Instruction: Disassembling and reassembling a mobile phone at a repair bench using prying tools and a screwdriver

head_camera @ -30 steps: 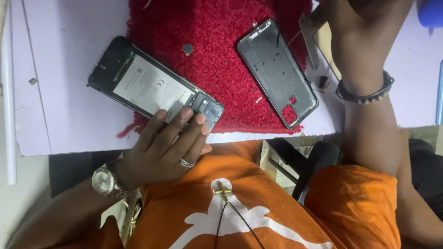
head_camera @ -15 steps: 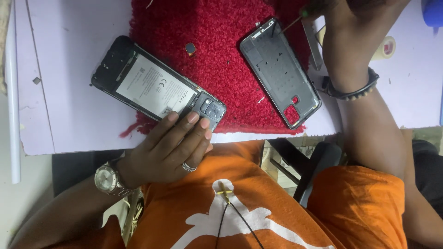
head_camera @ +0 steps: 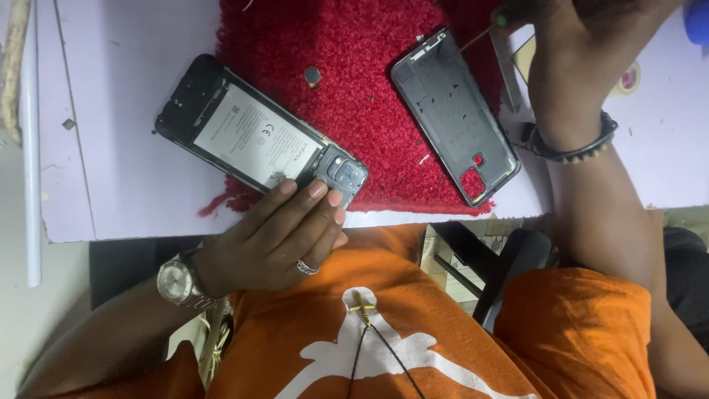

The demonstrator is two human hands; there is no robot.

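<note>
Since the previous second the right hand (head_camera: 583, 66) has shifted slightly at the far edge of the bench (head_camera: 133, 199), closed around a thin tool (head_camera: 480, 35) whose tip now sits nearer the removed back cover (head_camera: 452, 111); work remains centred there. The left hand (head_camera: 277, 240) stays put, fingers extended flat, pinning the opened phone (head_camera: 251, 137) by its camera corner. The phone lies back-up, battery exposed, half on the red mat (head_camera: 354, 66).
</note>
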